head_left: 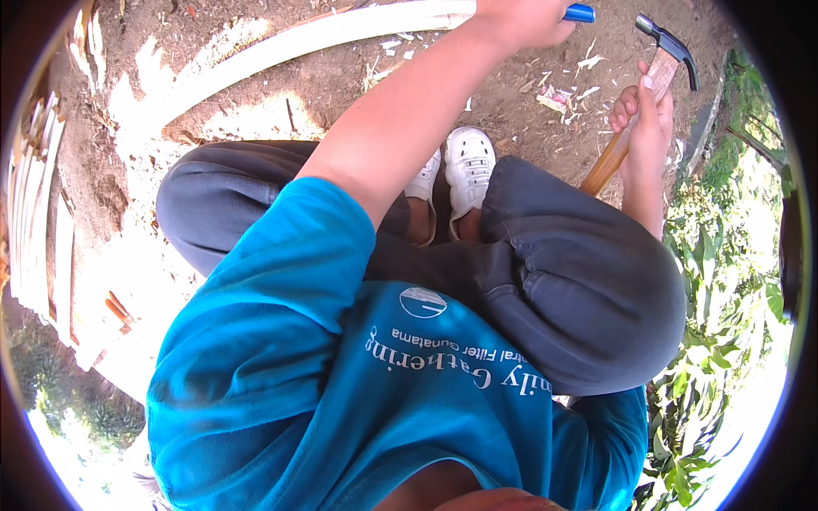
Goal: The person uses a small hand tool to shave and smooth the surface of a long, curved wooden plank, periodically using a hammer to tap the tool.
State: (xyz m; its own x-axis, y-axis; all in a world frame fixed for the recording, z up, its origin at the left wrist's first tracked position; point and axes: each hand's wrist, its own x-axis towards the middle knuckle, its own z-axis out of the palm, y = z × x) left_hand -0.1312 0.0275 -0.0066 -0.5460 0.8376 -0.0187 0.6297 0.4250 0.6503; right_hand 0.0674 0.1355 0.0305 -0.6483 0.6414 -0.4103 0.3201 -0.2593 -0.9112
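Observation:
My left hand [530, 21] is closed at the top edge, by the right end of a long pale wooden strip [315, 47]. Out of its fist sticks the end of a blue handle [579, 13]; the rest of that tool is hidden or out of view. Over on the right, my right hand [648, 115] is wrapped round the wooden shaft of a claw hammer [669, 64]. The dark head points up and away, apart from the blue handle, and the shaft slants down toward my knee.
Bare soil [511, 94] with scattered wood chips [558, 98] lies before my white shoes [469, 166]. Several pale strips [38, 204] are stacked at the far left. Green plants [707, 281] line the right side. My bent knees [596, 281] spread between my arms.

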